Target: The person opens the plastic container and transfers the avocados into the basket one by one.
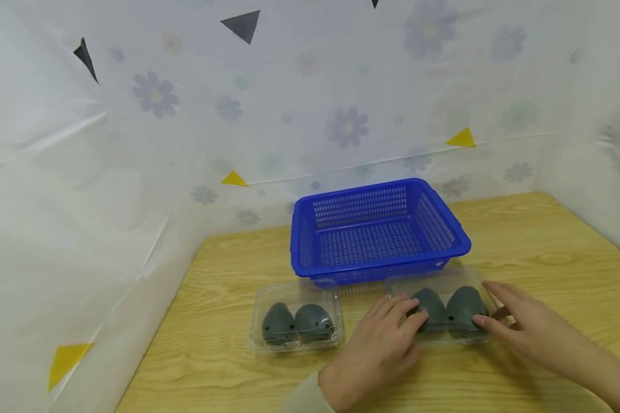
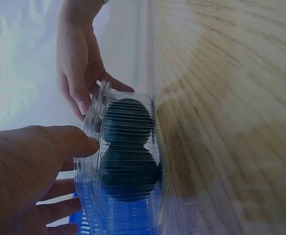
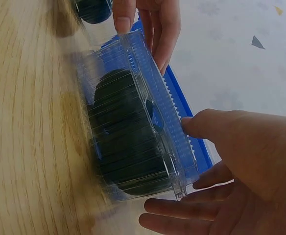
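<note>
My left hand [image 1: 377, 344] rests on the left end of a clear plastic clamshell box [image 1: 444, 338], its fingers over the lid's edge. At the right end of that box is my right hand [image 1: 527, 327], with thumb on the lid's near part and index finger by the far corner. In the right wrist view the fingers [image 3: 182, 215] spread loosely beside the box. The lid is down. Through the plastic show two dark green, egg-shaped pieces [image 1: 465, 307] with small dark holes. A matching clear box [image 1: 258, 338] with two similar pieces stands to the left.
A blue plastic basket [image 1: 382, 261] with slotted sides stands behind the boxes, near the wall. The wooden table [image 1: 206, 321] is bordered by a white flowered sheet [image 1: 289, 74] at the back and sides. Yellow triangles [image 1: 462, 139] mark the sheet.
</note>
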Motion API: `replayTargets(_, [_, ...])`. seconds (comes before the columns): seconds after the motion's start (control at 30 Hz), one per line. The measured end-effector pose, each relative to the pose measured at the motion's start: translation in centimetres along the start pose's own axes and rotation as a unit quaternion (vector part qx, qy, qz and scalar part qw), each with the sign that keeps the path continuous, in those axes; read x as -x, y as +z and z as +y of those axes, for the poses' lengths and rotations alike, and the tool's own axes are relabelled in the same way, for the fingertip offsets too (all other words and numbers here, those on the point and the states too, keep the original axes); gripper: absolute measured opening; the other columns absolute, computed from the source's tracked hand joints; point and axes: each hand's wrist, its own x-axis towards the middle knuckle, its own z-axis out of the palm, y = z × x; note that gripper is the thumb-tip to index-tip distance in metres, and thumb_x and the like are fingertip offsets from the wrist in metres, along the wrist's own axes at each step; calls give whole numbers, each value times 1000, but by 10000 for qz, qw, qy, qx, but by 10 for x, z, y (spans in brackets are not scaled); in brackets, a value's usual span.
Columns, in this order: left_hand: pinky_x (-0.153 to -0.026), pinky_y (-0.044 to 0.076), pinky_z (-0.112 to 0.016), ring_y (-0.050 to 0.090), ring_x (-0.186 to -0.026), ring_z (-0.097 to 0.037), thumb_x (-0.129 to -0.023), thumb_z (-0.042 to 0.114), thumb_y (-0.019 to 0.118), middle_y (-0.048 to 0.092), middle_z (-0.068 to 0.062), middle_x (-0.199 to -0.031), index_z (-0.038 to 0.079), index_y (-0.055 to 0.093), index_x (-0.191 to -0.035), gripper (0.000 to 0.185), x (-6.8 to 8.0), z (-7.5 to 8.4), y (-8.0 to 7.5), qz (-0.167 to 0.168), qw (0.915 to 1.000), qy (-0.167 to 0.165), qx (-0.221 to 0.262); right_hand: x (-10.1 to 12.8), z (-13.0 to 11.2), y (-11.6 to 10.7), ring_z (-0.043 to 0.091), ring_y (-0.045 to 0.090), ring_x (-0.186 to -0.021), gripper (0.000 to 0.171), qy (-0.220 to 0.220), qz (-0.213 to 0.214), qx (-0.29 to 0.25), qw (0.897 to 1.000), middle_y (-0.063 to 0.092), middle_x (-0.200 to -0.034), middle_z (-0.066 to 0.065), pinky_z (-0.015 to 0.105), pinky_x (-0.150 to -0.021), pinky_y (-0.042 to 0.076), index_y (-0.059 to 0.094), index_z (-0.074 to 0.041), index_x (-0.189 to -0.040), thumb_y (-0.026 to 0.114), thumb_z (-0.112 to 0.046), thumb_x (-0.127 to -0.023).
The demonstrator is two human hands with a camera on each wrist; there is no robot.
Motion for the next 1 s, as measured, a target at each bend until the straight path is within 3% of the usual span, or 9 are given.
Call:
replayTargets(0.23, [-113,44,-32,55,-127,-16,-90,34,66,60,2,-132,23,62,-126,38,4,-1,-3,265,9991,330,-13,3,-7,4,-2,63,-84,70,-119,-51,-217,9997,49,-138,30,22,-62,55,37,5,-148,65,-34,-96])
replayTargets(0.5, [-114,43,-31,54,-125,-10,-101,27,56,59,7,-133,29,65,-118,19,1,7,-3,313,9952,873,312,4,-21,15,-4,61,-84,67,-420,77,-333,9985,50,-137,30,20,-61,54,38,6,-147,67,-27,-96])
replayTargets(0.83, [-106,49,-35,57,-117,-10,-105,26,49,63,11,-125,35,70,-103,23,-6,11,-2,498,9910,1119,-540,4,-23,18,-5,60,-84,66,-350,77,-462,9983,47,-140,29,20,-61,54,37,5,-147,64,-29,-97])
replayTargets(1.0, [-86,55,-27,63,-100,-7,-108,18,37,67,13,-112,34,70,-91,40,-14,17,-3,1078,9808,1235,-1058,4,-22,19,-5,60,-84,66,-327,28,-505,9982,46,-140,30,20,-61,54,36,5,-148,63,-28,-98])
